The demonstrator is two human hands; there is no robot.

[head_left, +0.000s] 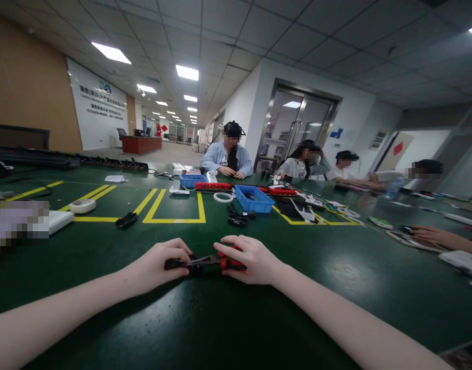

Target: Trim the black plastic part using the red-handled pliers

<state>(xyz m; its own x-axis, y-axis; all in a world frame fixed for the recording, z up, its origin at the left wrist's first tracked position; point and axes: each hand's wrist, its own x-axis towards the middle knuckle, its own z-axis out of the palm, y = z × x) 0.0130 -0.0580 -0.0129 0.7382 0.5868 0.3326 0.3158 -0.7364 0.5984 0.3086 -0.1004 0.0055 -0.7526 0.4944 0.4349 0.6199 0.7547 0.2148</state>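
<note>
My right hand [253, 259] is wrapped round the red handles of a pair of pliers [207, 260]. The metal jaws point left and meet a small black part [174, 263]. My left hand [159, 264] grips that black part between thumb and fingers, low over the green table [162, 334]. The exact contact between jaws and part is too small to make out.
Beyond my hands are black parts [238, 216], a blue bin [254, 199], a white ring [223, 197] and yellow tape outlines [174, 221]. Another black piece [127, 220] lies left. People sit across the table; another person's hand [432, 235] rests at right.
</note>
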